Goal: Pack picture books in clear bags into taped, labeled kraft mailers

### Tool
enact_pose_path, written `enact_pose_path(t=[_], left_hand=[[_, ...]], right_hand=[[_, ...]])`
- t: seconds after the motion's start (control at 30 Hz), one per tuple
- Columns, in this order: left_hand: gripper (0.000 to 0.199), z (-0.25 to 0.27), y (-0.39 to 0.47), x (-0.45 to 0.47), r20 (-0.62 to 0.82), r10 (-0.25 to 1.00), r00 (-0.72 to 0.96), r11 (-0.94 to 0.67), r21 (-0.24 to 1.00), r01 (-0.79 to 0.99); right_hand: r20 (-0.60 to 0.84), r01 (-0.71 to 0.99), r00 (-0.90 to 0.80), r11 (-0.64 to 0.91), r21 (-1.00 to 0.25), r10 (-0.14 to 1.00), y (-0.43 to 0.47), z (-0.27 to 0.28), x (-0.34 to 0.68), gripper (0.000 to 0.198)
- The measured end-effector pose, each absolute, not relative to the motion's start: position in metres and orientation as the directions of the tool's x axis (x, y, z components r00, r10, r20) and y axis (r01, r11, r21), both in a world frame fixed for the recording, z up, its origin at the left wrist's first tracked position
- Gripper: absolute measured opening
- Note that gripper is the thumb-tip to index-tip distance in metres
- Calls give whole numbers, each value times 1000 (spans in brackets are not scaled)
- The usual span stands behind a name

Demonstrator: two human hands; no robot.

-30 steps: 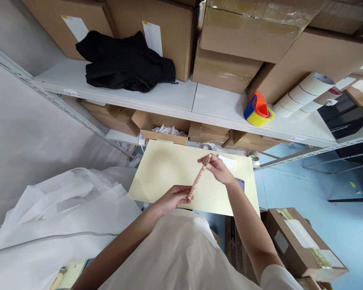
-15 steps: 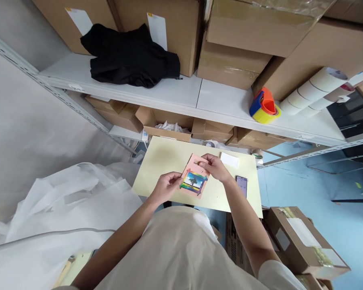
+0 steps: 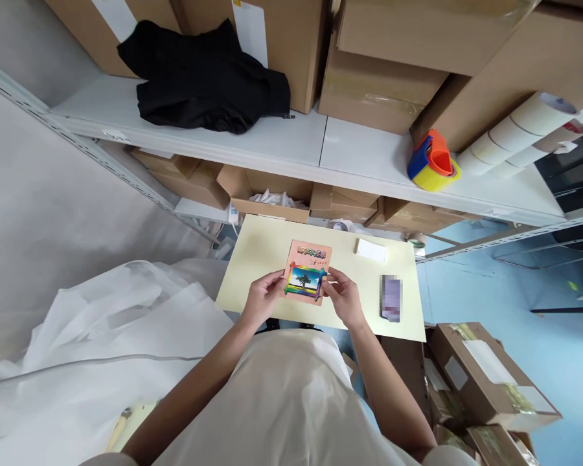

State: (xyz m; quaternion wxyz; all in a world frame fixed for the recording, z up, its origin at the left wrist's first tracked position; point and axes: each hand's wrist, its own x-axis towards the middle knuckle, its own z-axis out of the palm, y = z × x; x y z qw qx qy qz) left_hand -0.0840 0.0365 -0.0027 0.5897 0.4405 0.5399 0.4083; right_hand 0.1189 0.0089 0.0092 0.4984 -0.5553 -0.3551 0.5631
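A pink booklet (image 3: pixel 308 259) with a colourful framed picture of a tree on its cover is held up over the small cream table (image 3: pixel 252 249). My left hand (image 3: pixel 265 296) pinches its left edge between thumb and fingers. On the opposite edge, my right hand (image 3: pixel 342 298) grips it the same way, thumb on the cover. The booklet is nearly upright to my view, with its cover facing me. To the right of it on the table lie a white card-like stack (image 3: pixel 371 250) and a phone (image 3: pixel 391 298) whose screen is blurred out.
Beyond the table, a metal shelf (image 3: pixel 291 145) carries cardboard boxes, a black garment (image 3: pixel 208 84), a tape dispenser (image 3: pixel 432 165) and rolls of tape (image 3: pixel 519 133). White sheeting (image 3: pixel 111 317) is heaped at left. Taped cartons (image 3: pixel 495 375) are stacked at lower right.
The booklet has turned from tilted to nearly straight. My right hand has moved from its top corner down to its right edge, uncovering the title.
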Motion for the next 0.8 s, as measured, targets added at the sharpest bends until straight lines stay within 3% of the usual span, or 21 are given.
enact_pose_path(t=[0.1, 0.5, 0.6, 0.8], left_hand=[[55, -11, 38, -88, -290, 952, 93, 291, 957, 6], [49, -53, 71, -115, -240, 963, 124, 201, 943, 265], [46, -77, 97, -123, -264, 963, 50, 228, 901, 370], [22, -132, 165, -148, -236, 961, -142, 275, 798, 536]], right_hand=[[-313, -133, 172, -292, -947, 934, 11, -1, 113, 48], [-331, -41, 208, -330, -943, 920, 47, -45, 76, 48], [-345, -10, 211, -351, -936, 914, 78, -77, 55, 47], [-415, -31, 204, -418, -908, 887, 159, -151, 4, 43]])
